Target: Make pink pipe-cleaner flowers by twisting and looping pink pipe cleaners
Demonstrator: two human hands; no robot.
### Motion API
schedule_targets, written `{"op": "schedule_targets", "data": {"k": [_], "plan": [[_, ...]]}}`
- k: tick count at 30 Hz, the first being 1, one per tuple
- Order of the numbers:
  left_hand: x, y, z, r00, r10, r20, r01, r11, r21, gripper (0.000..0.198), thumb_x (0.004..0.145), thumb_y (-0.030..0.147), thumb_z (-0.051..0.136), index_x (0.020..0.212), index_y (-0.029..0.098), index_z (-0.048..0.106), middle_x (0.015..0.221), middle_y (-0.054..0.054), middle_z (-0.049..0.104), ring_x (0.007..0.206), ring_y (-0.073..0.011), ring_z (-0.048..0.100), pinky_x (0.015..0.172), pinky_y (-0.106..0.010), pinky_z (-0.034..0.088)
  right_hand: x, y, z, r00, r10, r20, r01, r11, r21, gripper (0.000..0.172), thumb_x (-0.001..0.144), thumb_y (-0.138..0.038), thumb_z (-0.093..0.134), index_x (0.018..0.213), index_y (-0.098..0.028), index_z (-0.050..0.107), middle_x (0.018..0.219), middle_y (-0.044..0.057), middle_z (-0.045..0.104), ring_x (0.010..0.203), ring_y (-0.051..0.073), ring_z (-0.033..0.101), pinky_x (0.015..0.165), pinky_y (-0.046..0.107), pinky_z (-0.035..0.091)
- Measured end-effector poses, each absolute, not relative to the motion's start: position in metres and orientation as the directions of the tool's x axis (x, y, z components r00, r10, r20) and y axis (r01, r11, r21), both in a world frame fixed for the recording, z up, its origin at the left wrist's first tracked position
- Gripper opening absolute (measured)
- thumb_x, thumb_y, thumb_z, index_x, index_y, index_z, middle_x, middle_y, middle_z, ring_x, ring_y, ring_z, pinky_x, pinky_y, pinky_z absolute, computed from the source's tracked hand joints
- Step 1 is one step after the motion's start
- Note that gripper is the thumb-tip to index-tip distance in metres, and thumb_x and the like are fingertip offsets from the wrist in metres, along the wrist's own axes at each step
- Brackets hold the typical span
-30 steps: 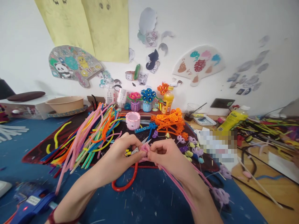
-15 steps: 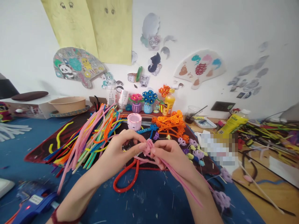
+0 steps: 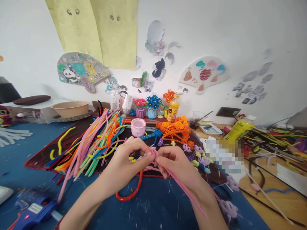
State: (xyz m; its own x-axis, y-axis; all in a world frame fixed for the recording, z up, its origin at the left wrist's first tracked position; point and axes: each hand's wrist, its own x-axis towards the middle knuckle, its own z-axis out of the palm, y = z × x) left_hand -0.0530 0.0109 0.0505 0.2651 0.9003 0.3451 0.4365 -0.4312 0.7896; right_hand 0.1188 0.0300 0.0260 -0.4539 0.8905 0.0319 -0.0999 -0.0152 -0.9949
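One small looped piece of pink pipe cleaner (image 3: pixel 153 152) is what we are watching, held above the near part of the dark mat (image 3: pixel 42 158). The left hand (image 3: pixel 124 156) is clamping it between thumb and finger, and the right hand (image 3: pixel 174 159) is pinching its other side. Pink stems (image 3: pixel 184 188) are trailing along the right forearm.

We are finding the most room on the near side, where the blue table (image 3: pixel 153 210) is showing between the forearms; a red scissors handle (image 3: pixel 123 199) is curving past the mat's near edge into it. To the left, a fanned bundle of pipe cleaners (image 3: pixel 96 140) is reaching over that edge toward a blue glue gun (image 3: pixel 44 209). Beyond the hands, a pink pot (image 3: pixel 138 128) is standing near orange pipe-cleaner flowers (image 3: pixel 176 127). Lilac flowers (image 3: pixel 203 161) are crowding the right, where the blue surface is ending beside a wooden table (image 3: pixel 254 206).
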Motion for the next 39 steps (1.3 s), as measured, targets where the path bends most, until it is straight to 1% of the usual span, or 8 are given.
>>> {"op": "schedule_targets", "data": {"k": [8, 15, 21, 25, 30, 32, 36, 39], "plan": [[-0.057, 0.012, 0.047, 0.298, 0.896, 0.33, 0.503, -0.442, 0.743, 0.021, 0.089, 0.032, 0.054, 0.075, 0.019, 0.061, 0.077, 0.0, 0.061, 0.078, -0.0147, 0.051, 0.068, -0.027, 0.038, 0.119, 0.03, 0.023, -0.443, 0.896, 0.032, -0.031, 0.021, -0.999, 0.017, 0.076, -0.02, 0.06, 0.06, -0.014, 0.058, 0.049, -0.005, 0.052, 0.04, 0.005, 0.047, 0.042, 0.016, 0.038], [-0.06, 0.014, 0.045, 0.288, 0.904, 0.315, 0.554, -0.426, 0.715, 0.02, 0.088, 0.032, 0.056, 0.073, 0.019, 0.062, 0.075, 0.0, 0.063, 0.075, -0.0153, 0.053, 0.069, -0.028, 0.039, 0.118, 0.031, 0.021, -0.45, 0.89, 0.068, -0.049, 0.052, -0.997, 0.025, 0.079, -0.034, 0.066, 0.064, -0.015, 0.058, 0.053, -0.005, 0.052, 0.043, 0.006, 0.047, 0.043, 0.017, 0.039], [-0.064, 0.014, 0.053, 0.238, 0.796, 0.557, 0.44, -0.6, 0.669, 0.01, 0.079, 0.027, 0.069, 0.086, 0.021, 0.065, 0.087, -0.002, 0.065, 0.085, -0.0179, 0.056, 0.074, -0.029, 0.044, 0.115, 0.033, 0.018, -0.449, 0.855, 0.26, -0.113, 0.234, -0.966, 0.027, 0.088, -0.042, 0.058, 0.084, -0.017, 0.066, 0.071, 0.0, 0.059, 0.067, 0.012, 0.055, 0.064, 0.022, 0.046], [-0.062, 0.008, 0.053, 0.221, 0.656, 0.722, 0.48, -0.717, 0.505, 0.005, 0.079, 0.023, 0.07, 0.084, 0.023, 0.067, 0.083, -0.001, 0.061, 0.081, -0.0168, 0.055, 0.073, -0.029, 0.043, 0.111, 0.032, 0.016, -0.401, 0.852, 0.337, -0.106, 0.323, -0.941, 0.026, 0.087, -0.043, 0.059, 0.084, -0.018, 0.067, 0.074, 0.002, 0.062, 0.07, 0.015, 0.057, 0.066, 0.024, 0.046], [-0.059, 0.001, 0.051, 0.25, 0.547, 0.799, 0.511, -0.775, 0.371, 0.004, 0.079, 0.022, 0.071, 0.079, 0.024, 0.068, 0.08, 0.0, 0.06, 0.077, -0.0153, 0.053, 0.071, -0.028, 0.041, 0.111, 0.03, 0.016, -0.297, 0.785, 0.544, -0.021, 0.564, -0.826, 0.018, 0.089, -0.03, 0.059, 0.077, -0.019, 0.068, 0.071, 0.001, 0.063, 0.067, 0.014, 0.056, 0.063, 0.023, 0.043], [-0.059, 0.001, 0.051, 0.233, 0.544, 0.806, 0.5, -0.778, 0.38, 0.013, 0.076, 0.027, 0.074, 0.087, 0.025, 0.067, 0.084, -0.001, 0.06, 0.081, -0.0163, 0.054, 0.073, -0.028, 0.042, 0.112, 0.029, 0.014, -0.245, 0.769, 0.59, -0.029, 0.603, -0.797, 0.018, 0.088, -0.027, 0.059, 0.075, -0.02, 0.069, 0.072, 0.001, 0.065, 0.067, 0.015, 0.056, 0.063, 0.023, 0.043], [-0.059, 0.003, 0.051, 0.197, 0.634, 0.748, 0.474, -0.729, 0.493, 0.041, 0.071, 0.039, 0.077, 0.105, 0.024, 0.061, 0.098, -0.004, 0.062, 0.091, -0.0203, 0.056, 0.076, -0.029, 0.046, 0.112, 0.029, 0.012, -0.225, 0.807, 0.545, -0.088, 0.54, -0.837, 0.019, 0.087, -0.029, 0.06, 0.071, -0.019, 0.067, 0.07, 0.0, 0.063, 0.065, 0.014, 0.055, 0.061, 0.023, 0.043], [-0.056, 0.005, 0.049, 0.274, 0.698, 0.662, 0.433, -0.704, 0.563, 0.029, 0.077, 0.032, 0.073, 0.101, 0.022, 0.061, 0.096, -0.004, 0.063, 0.086, -0.0184, 0.058, 0.072, -0.027, 0.047, 0.109, 0.028, 0.015, -0.282, 0.827, 0.487, -0.129, 0.47, -0.873, 0.023, 0.086, -0.035, 0.06, 0.072, -0.019, 0.066, 0.069, 0.0, 0.06, 0.065, 0.015, 0.054, 0.061, 0.024, 0.044]]}}
